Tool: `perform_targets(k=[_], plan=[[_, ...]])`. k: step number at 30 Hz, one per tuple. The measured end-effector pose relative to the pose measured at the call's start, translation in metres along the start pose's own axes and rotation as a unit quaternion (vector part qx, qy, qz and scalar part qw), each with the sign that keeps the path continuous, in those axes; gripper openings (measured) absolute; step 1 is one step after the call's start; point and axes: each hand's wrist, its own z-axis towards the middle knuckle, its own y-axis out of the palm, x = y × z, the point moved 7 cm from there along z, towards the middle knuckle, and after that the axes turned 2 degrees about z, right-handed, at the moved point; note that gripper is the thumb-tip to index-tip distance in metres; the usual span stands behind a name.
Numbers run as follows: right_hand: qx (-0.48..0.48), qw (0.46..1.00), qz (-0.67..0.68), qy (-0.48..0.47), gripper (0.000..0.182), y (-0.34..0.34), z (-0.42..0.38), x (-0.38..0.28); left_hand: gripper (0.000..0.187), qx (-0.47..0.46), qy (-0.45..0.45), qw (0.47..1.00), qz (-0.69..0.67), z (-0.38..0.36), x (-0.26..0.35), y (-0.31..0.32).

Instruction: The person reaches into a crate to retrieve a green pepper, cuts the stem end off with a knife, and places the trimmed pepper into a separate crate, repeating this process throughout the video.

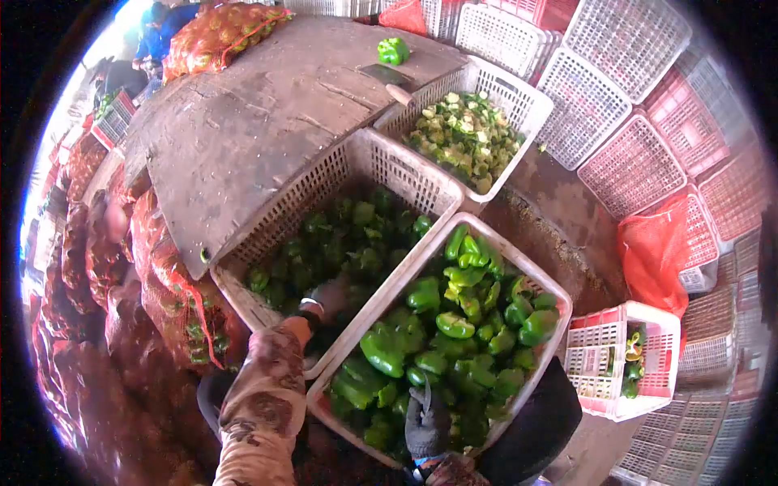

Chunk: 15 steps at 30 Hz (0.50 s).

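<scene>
My left hand [331, 298], in a grey glove, reaches down into the deep crate [409, 174] of dark green peppers; its fingers are hidden in shadow. Over the front of the nearer crate [545, 290] is my right hand [427, 425], in a dark glove, with the fingers bent together and a thin pointed piece sticking up from them. What that piece is cannot be made out. Bright green peppers [389, 344], some of them cut, fill this crate around the right hand.
Behind stands a crate of pale green scraps [466, 134]. A knife [399, 94] and one pepper [393, 51] lie on the wooden table [235, 154]. Red mesh sacks [166, 275] crowd the left; stacked crates [628, 40] line the right. A person in blue [172, 28] is far left.
</scene>
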Motion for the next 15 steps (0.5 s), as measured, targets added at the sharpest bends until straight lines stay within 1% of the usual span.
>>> perform_targets(k=[1,2,3,4,5,6,7,9,10,11,12,13,14,15], plan=[[-0.002,1.0,0.012,0.001,0.021,0.0,0.0,0.0,0.064,0.033,0.03,0.976,-0.211,0.003,-0.011,0.001],[-0.004,1.0,0.028,-0.003,0.023,0.002,-0.002,0.001,0.062,0.084,0.072,0.804,-0.584,0.013,-0.043,0.0],[-0.013,0.999,-0.016,-0.037,0.024,0.003,-0.002,-0.002,0.055,0.122,0.102,0.825,-0.543,-0.006,-0.024,-0.024],[0.016,0.98,0.183,0.08,0.026,0.005,-0.004,0.013,0.057,0.137,0.117,0.819,-0.545,-0.032,-0.007,-0.04],[0.012,0.961,0.252,0.117,0.029,0.006,-0.004,0.013,0.059,0.153,0.133,0.812,-0.548,-0.072,0.029,-0.061],[0.014,0.935,0.319,0.154,0.032,0.007,-0.004,0.014,0.073,0.174,0.141,0.809,-0.543,-0.101,0.049,-0.068],[-0.011,0.957,0.265,0.114,0.035,-0.002,-0.001,0.012,0.092,0.178,0.16,0.817,-0.526,-0.145,0.085,-0.076],[-0.054,0.976,0.205,0.05,0.041,-0.017,0.002,-0.023,0.09,0.19,0.254,0.763,-0.563,-0.197,0.113,-0.066],[-0.069,0.977,0.198,0.027,0.045,-0.028,0.009,-0.063,0.098,0.202,0.266,0.764,-0.553,-0.224,0.131,-0.059],[-0.082,0.978,0.19,0.006,0.049,-0.037,0.015,-0.093,0.114,0.227,0.251,0.76,-0.554,-0.243,0.146,-0.047],[-0.144,0.977,0.156,0.031,0.059,-0.035,0.016,-0.101,0.116,0.239,0.252,0.764,-0.544,-0.258,0.158,-0.033],[-0.177,0.974,0.14,0.029,0.068,-0.034,0.014,-0.108,0.118,0.249,0.252,0.768,-0.533,-0.271,0.167,-0.019],[-0.211,0.969,0.123,0.025,0.078,-0.034,0.011,-0.115,0.121,0.273,0.273,0.788,-0.48,-0.279,0.173,-0.004],[-0.209,0.969,0.133,-0.003,0.082,-0.039,0.006,-0.123,0.123,0.325,0.286,0.83,-0.352,-0.286,0.178,0.01]])
